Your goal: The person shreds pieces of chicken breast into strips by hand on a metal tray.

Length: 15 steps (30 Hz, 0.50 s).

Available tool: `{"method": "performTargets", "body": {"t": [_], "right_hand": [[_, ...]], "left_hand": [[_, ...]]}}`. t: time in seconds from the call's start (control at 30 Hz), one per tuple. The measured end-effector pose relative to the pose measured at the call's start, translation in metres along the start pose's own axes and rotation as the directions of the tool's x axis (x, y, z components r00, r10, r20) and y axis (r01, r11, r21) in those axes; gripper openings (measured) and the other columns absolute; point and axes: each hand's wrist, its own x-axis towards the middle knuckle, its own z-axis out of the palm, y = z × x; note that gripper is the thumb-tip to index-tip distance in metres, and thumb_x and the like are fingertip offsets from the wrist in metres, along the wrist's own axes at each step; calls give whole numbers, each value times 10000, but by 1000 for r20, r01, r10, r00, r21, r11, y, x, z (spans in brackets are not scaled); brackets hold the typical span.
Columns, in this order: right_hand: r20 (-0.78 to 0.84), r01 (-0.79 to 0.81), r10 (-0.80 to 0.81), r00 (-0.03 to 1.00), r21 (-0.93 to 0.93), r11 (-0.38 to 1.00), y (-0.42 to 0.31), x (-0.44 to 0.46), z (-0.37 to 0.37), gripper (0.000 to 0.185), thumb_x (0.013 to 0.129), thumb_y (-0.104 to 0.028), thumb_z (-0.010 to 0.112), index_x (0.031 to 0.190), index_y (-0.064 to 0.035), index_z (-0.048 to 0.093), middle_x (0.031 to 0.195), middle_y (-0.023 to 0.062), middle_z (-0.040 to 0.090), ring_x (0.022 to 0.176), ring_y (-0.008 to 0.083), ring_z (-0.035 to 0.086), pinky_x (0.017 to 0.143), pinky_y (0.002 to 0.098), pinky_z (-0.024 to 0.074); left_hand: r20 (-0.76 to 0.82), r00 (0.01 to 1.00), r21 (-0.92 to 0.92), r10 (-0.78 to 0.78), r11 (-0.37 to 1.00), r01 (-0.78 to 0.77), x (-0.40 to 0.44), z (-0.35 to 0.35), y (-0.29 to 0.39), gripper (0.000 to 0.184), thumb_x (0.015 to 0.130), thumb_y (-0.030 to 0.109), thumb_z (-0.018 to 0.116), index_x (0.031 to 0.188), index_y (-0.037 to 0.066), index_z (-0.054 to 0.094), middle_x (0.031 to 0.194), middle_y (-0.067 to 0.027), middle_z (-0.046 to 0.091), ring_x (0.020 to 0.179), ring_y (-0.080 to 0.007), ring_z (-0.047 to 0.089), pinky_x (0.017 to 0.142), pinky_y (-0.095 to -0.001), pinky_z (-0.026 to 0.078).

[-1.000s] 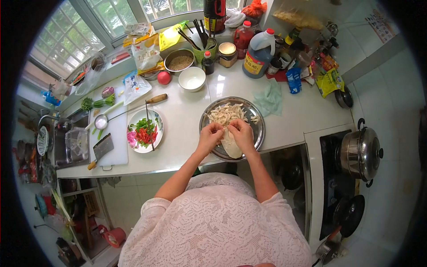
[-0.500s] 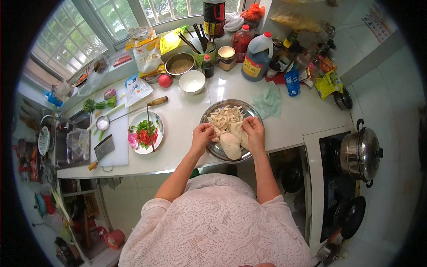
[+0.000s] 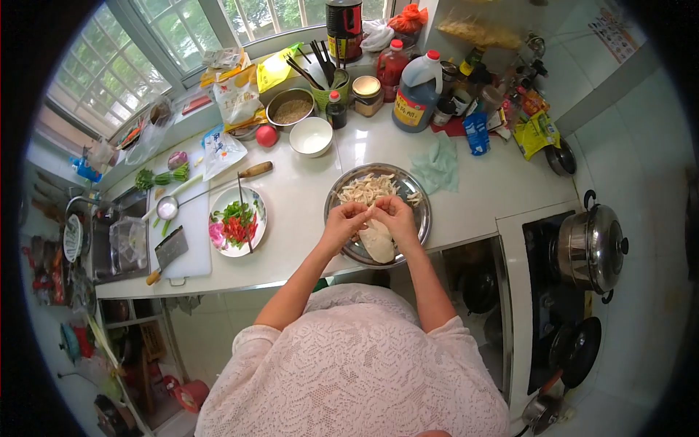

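Over a round steel tray [image 3: 424, 231] on the counter, my left hand [image 3: 346, 223] and my right hand [image 3: 395, 221] meet fingertip to fingertip. Both pinch pale meat at the top of a larger whole piece of meat [image 3: 378, 242], which lies toward the tray's near edge. The pinched bit is mostly hidden by my fingers. Behind my hands, a heap of shredded meat [image 3: 368, 188] covers the far part of the tray. To the left stands a floral plate [image 3: 255, 198] with chopped red and green peppers and chopsticks across it.
A cleaver [image 3: 170, 249] lies on a white cutting board [image 3: 196, 251] at the left, by the sink [image 3: 138, 269]. Behind the tray are a white bowl [image 3: 311, 137], bottles and a green cloth [image 3: 435, 163]. A lidded pot [image 3: 591, 250] sits on the stove at right.
Half a second ago my hands were apart, my right one beside the tray's right part; now they have come together over the meat. The view has shifted slightly.
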Motion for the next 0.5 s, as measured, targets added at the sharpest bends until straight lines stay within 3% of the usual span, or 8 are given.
{"method": "performTargets", "body": {"t": [0.03,0.17,0.23,0.37,0.5], "right_hand": [[34,5,-3,999,-52,999,1,0,-1,68,813,-55,626,840,-4,590,734,-5,583,671,50,533,609,190,432],[29,-8,11,1000,-106,994,0,0,-1,73,807,-64,630,825,-6,590,719,-9,580,659,47,527,596,190,424],[25,-24,27,999,-114,993,1,1,-1,83,802,-80,630,815,-11,587,719,-11,573,659,44,522,589,189,419],[45,-19,26,999,-147,989,5,4,2,89,800,-94,629,806,-18,584,721,-14,565,658,43,517,586,191,416],[57,-29,28,998,3,1000,5,3,5,86,810,-101,616,802,-23,579,730,-12,563,651,50,515,589,188,417]], "left_hand": [[-27,999,-38,19,999,-20,-1,1,2,170,837,172,649,903,17,627,752,-8,603,634,-74,565,539,-194,456],[9,997,-52,74,996,-73,1,-6,-2,152,840,156,645,898,17,627,771,-21,615,642,-83,583,543,-198,470],[26,999,-43,-30,999,31,-2,-7,5,153,833,132,632,922,9,612,821,-37,615,677,-94,580,608,-213,487],[-14,996,-94,-92,991,91,0,-9,5,117,823,109,608,896,17,602,801,-31,604,652,-98,575,591,-207,483],[-40,985,-213,-167,965,155,4,-6,7,76,819,91,581,863,30,573,772,-26,588,615,-95,559,558,-204,475]]}}
